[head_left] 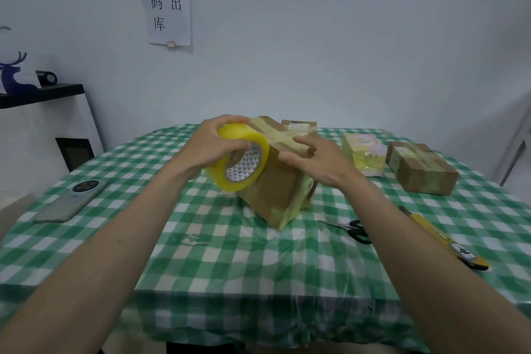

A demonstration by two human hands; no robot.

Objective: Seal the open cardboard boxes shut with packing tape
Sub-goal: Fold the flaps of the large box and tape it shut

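A brown cardboard box [277,190] stands tilted on the middle of the green checked table [218,250], with yellowish tape strips across its top and edges. My left hand [212,146] grips a yellow roll of packing tape [244,165] held against the box's upper left side. My right hand [313,158] lies on the box's top right edge, its fingers straight and pressing on the taped seam.
Another box [298,125] stands behind the middle one. At the right sit a pale yellow-wrapped parcel [363,152] and a taped brown box [421,167]. Black scissors [356,231] and a yellow utility knife [448,241] lie near my right forearm. A phone [71,200] lies at the left.
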